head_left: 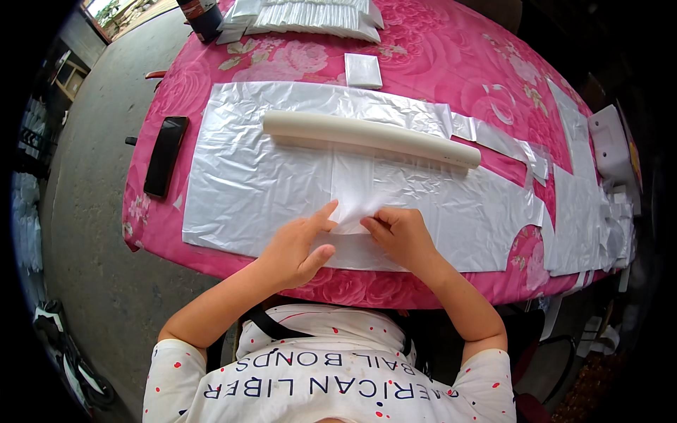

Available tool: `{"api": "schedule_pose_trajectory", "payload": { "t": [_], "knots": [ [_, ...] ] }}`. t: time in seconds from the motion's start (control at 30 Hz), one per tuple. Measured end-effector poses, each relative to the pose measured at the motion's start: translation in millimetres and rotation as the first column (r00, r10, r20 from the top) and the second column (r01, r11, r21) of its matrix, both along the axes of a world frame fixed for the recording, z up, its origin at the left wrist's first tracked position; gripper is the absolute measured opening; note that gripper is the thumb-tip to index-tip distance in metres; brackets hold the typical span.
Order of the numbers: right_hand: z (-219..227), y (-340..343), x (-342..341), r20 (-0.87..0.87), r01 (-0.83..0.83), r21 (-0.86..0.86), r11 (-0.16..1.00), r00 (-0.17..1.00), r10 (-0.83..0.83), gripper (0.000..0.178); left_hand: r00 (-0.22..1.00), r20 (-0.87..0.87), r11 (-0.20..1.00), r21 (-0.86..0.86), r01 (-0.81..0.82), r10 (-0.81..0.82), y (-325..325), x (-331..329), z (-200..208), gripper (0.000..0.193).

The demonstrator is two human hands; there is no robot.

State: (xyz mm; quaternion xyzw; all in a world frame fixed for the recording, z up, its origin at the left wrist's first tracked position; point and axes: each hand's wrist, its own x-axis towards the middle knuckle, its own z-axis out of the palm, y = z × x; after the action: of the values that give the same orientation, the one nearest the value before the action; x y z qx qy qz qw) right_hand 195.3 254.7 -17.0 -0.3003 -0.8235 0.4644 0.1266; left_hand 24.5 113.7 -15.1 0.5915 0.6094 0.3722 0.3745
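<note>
A white plastic carrier bag (226,190) lies flat across the table in front of me, its handle strips stretching to the right. A long off-white tube (367,138) rests across it, slightly slanted. Near the front edge, my right hand (400,236) pinches a thin white plastic bag (350,211), blurred and standing up a little between my hands. I cannot tell whether it is a separate folded bag or a part of the large one. My left hand (300,243) is beside it with fingers and thumb apart, the index fingertip near the plastic.
A pink flowered tablecloth (310,285) covers the table. On the left lies a black phone (166,156). Beyond the tube sits a small folded bag (363,71); farther back are a pile of folded bags (310,20) and a dark bottle (202,17). More plastic bags (575,225) lie at the right edge.
</note>
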Motion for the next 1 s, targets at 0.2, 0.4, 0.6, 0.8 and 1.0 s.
{"api": "schedule_pose_trajectory", "payload": {
  "t": [0.2,0.4,0.6,0.8,1.0],
  "knots": [
    [18.3,22.1,-21.7,0.306,0.135,-0.405,0.904,0.952,-0.005,0.025,0.821,-0.556,0.950,0.307,0.057,0.130,10.5,14.5,-3.1,0.070],
    [18.5,11.7,-19.4,0.315,0.147,-0.344,0.927,0.949,-0.033,0.024,0.745,-0.667,0.997,0.077,0.032,0.028,11.3,36.4,-23.7,0.073],
    [1.7,4.9,-4.6,0.011,-0.044,0.674,0.737,0.999,0.049,0.054,0.771,-0.631,0.989,0.146,0.003,0.091,16.6,31.6,-19.0,0.068],
    [-1.9,31.0,-7.0,0.030,-0.313,0.638,0.703,0.923,0.384,0.045,0.747,-0.643,0.966,0.259,0.007,0.167,28.8,22.9,-13.1,0.056],
    [-1.5,40.6,-13.0,-0.020,-0.295,0.604,0.740,0.923,0.385,0.036,0.718,-0.681,0.939,0.324,0.117,0.146,31.6,12.4,-19.5,0.043]
  ]
}}
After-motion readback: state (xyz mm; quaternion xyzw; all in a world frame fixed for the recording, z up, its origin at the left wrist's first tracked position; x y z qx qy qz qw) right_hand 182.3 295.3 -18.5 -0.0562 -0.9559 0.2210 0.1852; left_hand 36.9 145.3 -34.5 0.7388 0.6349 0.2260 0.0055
